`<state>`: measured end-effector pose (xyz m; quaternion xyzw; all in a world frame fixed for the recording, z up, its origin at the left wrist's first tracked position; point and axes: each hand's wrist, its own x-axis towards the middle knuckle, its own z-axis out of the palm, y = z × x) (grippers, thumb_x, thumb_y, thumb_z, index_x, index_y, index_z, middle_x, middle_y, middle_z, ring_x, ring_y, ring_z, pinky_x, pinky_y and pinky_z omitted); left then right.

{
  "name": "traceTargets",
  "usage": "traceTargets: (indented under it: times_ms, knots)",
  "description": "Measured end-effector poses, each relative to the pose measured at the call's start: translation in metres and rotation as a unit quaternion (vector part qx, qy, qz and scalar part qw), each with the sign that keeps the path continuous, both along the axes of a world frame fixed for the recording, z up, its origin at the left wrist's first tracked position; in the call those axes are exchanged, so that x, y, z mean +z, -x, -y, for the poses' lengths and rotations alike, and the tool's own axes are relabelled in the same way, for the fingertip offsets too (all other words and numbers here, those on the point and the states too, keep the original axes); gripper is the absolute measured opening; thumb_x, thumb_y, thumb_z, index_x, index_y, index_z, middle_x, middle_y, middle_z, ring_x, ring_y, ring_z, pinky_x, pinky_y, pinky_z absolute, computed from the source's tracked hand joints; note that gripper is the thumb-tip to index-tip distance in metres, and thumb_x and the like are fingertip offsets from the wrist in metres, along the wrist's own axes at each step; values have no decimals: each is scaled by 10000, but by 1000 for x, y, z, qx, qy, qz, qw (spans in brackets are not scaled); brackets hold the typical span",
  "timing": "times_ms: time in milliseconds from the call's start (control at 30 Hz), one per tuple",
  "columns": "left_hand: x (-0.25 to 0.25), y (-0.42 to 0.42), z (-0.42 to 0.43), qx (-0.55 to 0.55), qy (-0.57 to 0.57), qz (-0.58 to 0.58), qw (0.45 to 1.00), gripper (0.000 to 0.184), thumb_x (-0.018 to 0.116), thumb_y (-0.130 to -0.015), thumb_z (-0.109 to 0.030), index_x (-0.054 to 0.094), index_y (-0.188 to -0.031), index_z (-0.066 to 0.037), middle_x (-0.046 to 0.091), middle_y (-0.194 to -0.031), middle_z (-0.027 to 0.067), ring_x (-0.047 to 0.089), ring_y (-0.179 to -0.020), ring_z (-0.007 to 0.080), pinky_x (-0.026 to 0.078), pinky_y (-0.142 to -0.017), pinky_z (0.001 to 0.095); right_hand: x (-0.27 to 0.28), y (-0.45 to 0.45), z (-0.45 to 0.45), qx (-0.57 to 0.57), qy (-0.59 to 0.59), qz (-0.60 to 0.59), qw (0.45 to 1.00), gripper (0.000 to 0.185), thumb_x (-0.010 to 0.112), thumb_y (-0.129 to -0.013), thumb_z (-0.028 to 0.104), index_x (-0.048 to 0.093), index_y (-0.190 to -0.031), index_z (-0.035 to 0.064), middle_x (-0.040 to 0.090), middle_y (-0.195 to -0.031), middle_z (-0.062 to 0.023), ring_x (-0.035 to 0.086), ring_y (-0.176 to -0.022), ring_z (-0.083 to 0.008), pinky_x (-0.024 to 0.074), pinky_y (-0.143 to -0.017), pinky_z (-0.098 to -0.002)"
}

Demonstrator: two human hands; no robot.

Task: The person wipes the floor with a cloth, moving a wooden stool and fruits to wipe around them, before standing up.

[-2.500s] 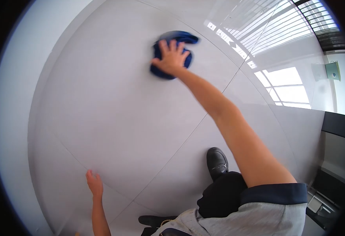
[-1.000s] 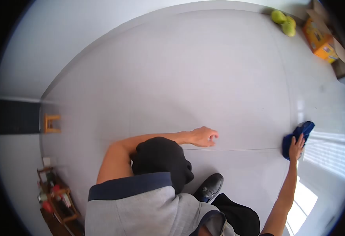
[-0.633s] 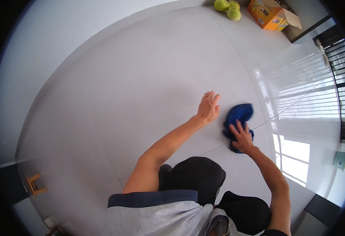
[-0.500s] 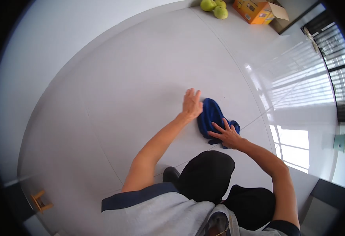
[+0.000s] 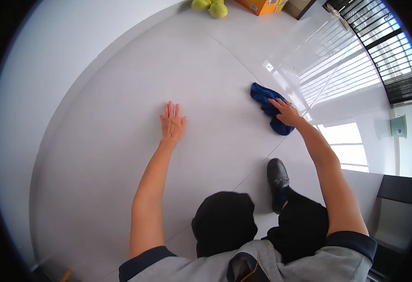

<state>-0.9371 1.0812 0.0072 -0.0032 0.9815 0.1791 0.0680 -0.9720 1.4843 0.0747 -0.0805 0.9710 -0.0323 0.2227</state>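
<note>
A dark blue cloth [image 5: 263, 95] lies crumpled on the pale tiled floor [image 5: 215, 155], right of the middle. On top of it rests my right hand [image 5: 286, 114], palm down with the fingers stretched out over the fabric; part of the cloth is hidden beneath it. My left hand [image 5: 172, 124] is set flat on the bare floor to the left, its fingers spread and nothing in them. A wide stretch of tile separates this hand from the cloth.
Several green round fruits [image 5: 218, 10] and an orange cardboard box [image 5: 262, 5] are at the far edge. A white wall [image 5: 74, 42] curves along the left. Barred windows [image 5: 380, 33] and a green bucket [image 5: 398, 126] stand at right. My black shoe [image 5: 278, 176] is below the cloth.
My right hand and the cloth have moved farther out and to the right. My left hand has left the cloth's side, moved left and come down flat. One shoe has come forward.
</note>
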Motion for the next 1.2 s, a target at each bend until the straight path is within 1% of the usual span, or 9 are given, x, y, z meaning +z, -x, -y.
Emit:
traceTargets:
  times_ms: [167,233,300,367,600,833,900,1033,1200]
  knots:
    - [22,14,-19,-37,-9,-12,999,526,420,-865,-282,247,-1296,-35,141,-1382,177,128,-1277,328,162,-1009,484,-58,-20,-115,-323,86,-189,923,542,387,-795,310,225,-1312,306,219,-1380,-38,189,-1253,-359,189,-977,-542]
    - [24,15,-19,-29,4,4,1000,535,415,-866,-287,239,-1301,-29,141,-1383,176,131,-1277,330,158,-1006,493,-94,16,-165,-405,-67,-120,904,564,356,-800,374,189,-1330,281,191,-1391,-49,122,-1264,-385,136,-973,-577]
    - [18,3,-25,-32,8,22,999,545,410,-868,-292,230,-1305,-23,142,-1385,174,135,-1277,332,155,-1003,501,-79,58,-142,-517,2,-159,841,590,323,-799,428,157,-1342,265,166,-1398,-75,66,-1265,-413,109,-957,-606]
    - [-1,-16,-31,-31,58,-127,990,558,404,-867,-290,217,-1311,-9,144,-1386,174,134,-1279,335,136,-1002,515,-61,105,-102,-462,37,-157,872,612,336,-788,460,151,-1342,277,151,-1400,-102,68,-1256,-436,112,-959,-602]
    - [5,-36,-21,-17,38,-107,993,561,419,-849,-268,230,-1307,-6,160,-1385,172,137,-1280,337,107,-1006,517,-48,183,118,-28,85,-170,981,580,409,-784,479,268,-1308,273,248,-1369,-79,138,-1251,-413,112,-936,-635]
    - [20,-95,-43,8,24,-86,996,570,436,-825,-240,241,-1302,5,172,-1380,181,144,-1278,347,100,-1006,522,-11,0,117,382,223,-101,891,545,598,-716,241,409,-1225,296,374,-1278,-69,241,-1230,-338,243,-928,-571]
    - [20,-88,-40,2,20,-77,997,575,437,-820,-236,240,-1300,12,171,-1380,185,144,-1277,352,99,-1006,523,-13,23,103,353,221,-122,901,536,588,-720,203,416,-1219,297,434,-1230,-53,281,-1211,-331,248,-931,-555]
    - [29,-99,-42,3,15,-70,997,598,447,-814,-256,234,-1301,18,159,-1380,193,140,-1278,350,96,-1008,520,-23,95,97,55,172,-251,951,491,502,-776,210,376,-1248,256,417,-1253,-79,275,-1203,-372,218,-930,-561]
    - [33,-97,-39,-3,3,-59,998,598,432,-813,-258,233,-1298,30,159,-1377,207,145,-1276,360,89,-1006,524,-43,182,214,41,168,-240,955,513,407,-811,338,265,-1295,240,294,-1321,-189,173,-1217,-467,142,-912,-630]
